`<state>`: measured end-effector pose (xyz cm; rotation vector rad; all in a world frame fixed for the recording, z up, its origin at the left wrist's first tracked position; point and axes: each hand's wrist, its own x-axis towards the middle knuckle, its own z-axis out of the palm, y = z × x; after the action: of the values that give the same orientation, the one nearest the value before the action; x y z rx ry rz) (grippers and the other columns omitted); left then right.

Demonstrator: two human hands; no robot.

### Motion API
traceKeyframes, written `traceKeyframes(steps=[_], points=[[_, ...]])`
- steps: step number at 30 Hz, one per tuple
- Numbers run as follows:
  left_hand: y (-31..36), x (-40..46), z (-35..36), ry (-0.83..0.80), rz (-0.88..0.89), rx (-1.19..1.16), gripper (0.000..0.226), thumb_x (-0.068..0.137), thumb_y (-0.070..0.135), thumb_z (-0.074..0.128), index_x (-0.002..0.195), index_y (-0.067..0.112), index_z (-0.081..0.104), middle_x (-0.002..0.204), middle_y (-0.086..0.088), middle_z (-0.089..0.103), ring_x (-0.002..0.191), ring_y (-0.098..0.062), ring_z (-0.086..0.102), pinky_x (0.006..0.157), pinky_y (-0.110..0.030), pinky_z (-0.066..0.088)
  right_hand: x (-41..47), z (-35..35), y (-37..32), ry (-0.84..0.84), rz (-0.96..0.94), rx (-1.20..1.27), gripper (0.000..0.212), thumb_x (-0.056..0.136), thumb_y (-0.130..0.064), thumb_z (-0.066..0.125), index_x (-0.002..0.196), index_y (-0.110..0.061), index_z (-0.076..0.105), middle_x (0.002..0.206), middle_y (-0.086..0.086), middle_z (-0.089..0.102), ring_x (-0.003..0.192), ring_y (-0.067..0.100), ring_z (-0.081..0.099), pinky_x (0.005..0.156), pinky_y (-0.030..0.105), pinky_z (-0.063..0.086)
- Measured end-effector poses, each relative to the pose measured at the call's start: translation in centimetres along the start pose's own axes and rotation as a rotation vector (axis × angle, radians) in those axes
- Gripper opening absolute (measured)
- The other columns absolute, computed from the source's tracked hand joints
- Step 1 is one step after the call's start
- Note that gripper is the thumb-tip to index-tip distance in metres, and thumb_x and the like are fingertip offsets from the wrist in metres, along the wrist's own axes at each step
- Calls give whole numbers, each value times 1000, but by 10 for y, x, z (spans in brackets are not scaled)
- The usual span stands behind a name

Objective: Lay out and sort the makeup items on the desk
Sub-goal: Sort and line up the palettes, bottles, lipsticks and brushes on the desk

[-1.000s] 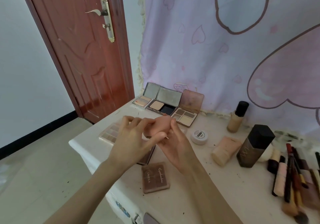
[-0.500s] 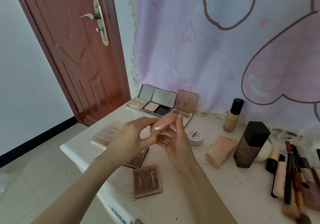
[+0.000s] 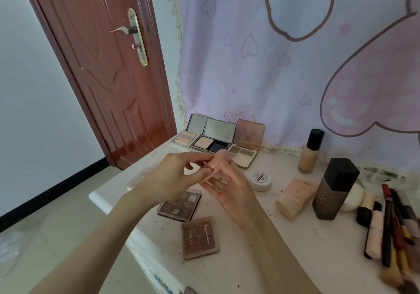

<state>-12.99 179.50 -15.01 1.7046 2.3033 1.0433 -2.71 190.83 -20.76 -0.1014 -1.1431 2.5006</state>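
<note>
Above the white desk, both my hands hold a small peach-pink rounded compact. My right hand grips it from below with thumb and fingers around its edge. My left hand pinches its left side with curled fingertips. Most of the compact is hidden by my fingers. Under my hands lie a brown eyeshadow palette and a closed brown palette with lettering. Three open palettes lean at the back against the curtain.
To the right stand a foundation bottle with black cap, a tall dark bottle, a small white jar, a peach tube and several brushes and sticks. A clear palette lies near the desk's left edge. A red door stands at left.
The compact has turned in my hands, from broad face showing to edge-on and tilted up. My left fingers shifted from covering it to pinching its side. The view moved slightly.
</note>
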Motion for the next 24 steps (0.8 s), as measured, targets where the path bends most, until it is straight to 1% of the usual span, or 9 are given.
traceKeyframes(steps=[4, 9, 12, 15, 17, 19, 20, 22, 24], points=[[-6, -4, 1, -88, 70, 133, 33, 95, 22, 48, 128, 27, 54, 115, 16, 62, 102, 3, 54, 86, -10, 40, 2, -1, 5, 1, 8, 8, 39, 83, -20, 60, 119, -8, 53, 111, 16, 64, 99, 27, 65, 91, 38, 50], [-6, -6, 7, -52, 124, 211, 35, 99, 20, 39, 132, 24, 48, 123, 8, 58, 104, 2, 47, 83, 1, 30, 3, -1, 11, 22, -19, 71, 50, 77, -21, 68, 122, -6, 50, 109, 17, 61, 102, 28, 63, 92, 38, 50], [-5, -3, 9, -38, 125, 269, 39, 97, 8, 41, 133, 21, 46, 125, 4, 56, 112, -8, 49, 82, 4, 27, 2, 1, 11, 29, -39, 72, 57, 70, -24, 71, 120, -6, 51, 112, 19, 60, 106, 30, 62, 91, 37, 51], [-8, 3, 7, -14, 123, 271, 53, 87, -6, 41, 132, 21, 48, 123, 2, 59, 111, -11, 54, 89, -6, 36, 1, 5, 10, 32, -40, 54, 56, 66, -20, 72, 117, -6, 54, 105, 19, 63, 101, 31, 63, 89, 37, 52], [-16, 8, 2, -13, 126, 217, 53, 85, -8, 39, 128, 21, 51, 119, 3, 62, 110, -9, 57, 94, -23, 44, 1, 6, 10, 13, -13, 46, 53, 73, -13, 68, 122, -5, 52, 105, 22, 60, 100, 32, 63, 91, 39, 52], [-22, 13, -4, 10, 115, 186, 53, 84, -12, 37, 122, 19, 56, 114, 4, 65, 107, -7, 59, 92, -26, 47, 2, 7, 11, -12, 24, 34, 51, 76, -2, 63, 125, -2, 49, 108, 23, 56, 101, 32, 62, 92, 42, 51], [-23, 15, -7, 40, 104, 187, 51, 84, -13, 38, 119, 17, 58, 111, 5, 65, 105, -8, 60, 90, -25, 47, 3, 7, 11, -36, 40, 57, 55, 73, 0, 64, 126, -3, 49, 109, 23, 55, 102, 33, 61, 92, 42, 51], [-25, 21, -12, 133, 82, 188, 43, 87, -12, 41, 116, 13, 62, 104, 7, 63, 100, -11, 59, 86, -14, 43, 3, 8, 11, -86, 77, 143, 65, 65, 1, 65, 127, -9, 50, 110, 22, 56, 103, 36, 59, 89, 41, 52], [-25, 29, -15, 234, 16, 117, 31, 92, -3, 46, 110, 12, 66, 102, 4, 63, 97, -12, 58, 83, -6, 39, 2, 8, 12, -132, 118, 201, 68, 60, 2, 66, 125, -11, 51, 108, 21, 59, 103, 36, 60, 90, 41, 52]])
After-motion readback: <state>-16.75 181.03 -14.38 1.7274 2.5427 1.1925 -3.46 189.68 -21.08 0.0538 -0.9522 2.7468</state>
